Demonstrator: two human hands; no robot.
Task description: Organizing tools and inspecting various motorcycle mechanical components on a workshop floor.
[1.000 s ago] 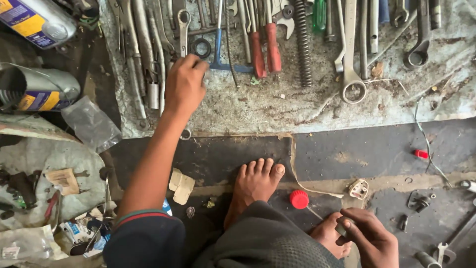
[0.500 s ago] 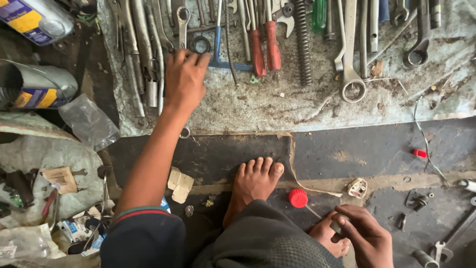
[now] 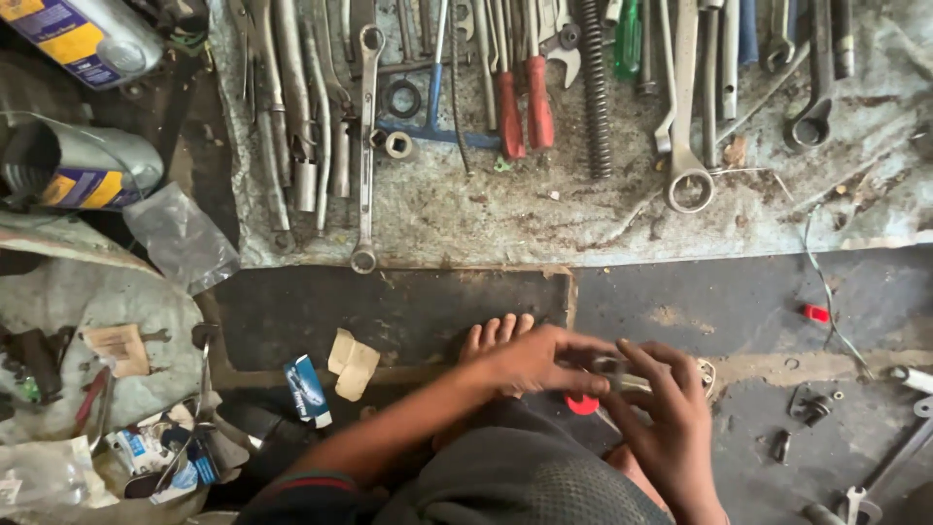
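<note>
Left hand point(image 3: 530, 362), at six o'clock of the tool-strewn grey cloth point(image 3: 544, 219) and over bare toes point(image 3: 498, 332), pinches one end of a small metal part point(image 3: 610, 367), whose other end the right hand point(image 3: 666, 416), at four o'clock of it, grips with curled fingers, red cap point(image 3: 581, 404) directly beneath.

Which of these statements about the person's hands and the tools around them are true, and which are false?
1. Both hands meet over a small metal part. True.
2. The left hand is up among the spanners. False: it is down by the bare foot.
3. Two red-handled screwdrivers lie on the grey cloth. True.
4. The coil spring lies on the dark floor. False: it lies on the cloth.
5. The right hand is held away from the left. False: their fingers meet.
</note>
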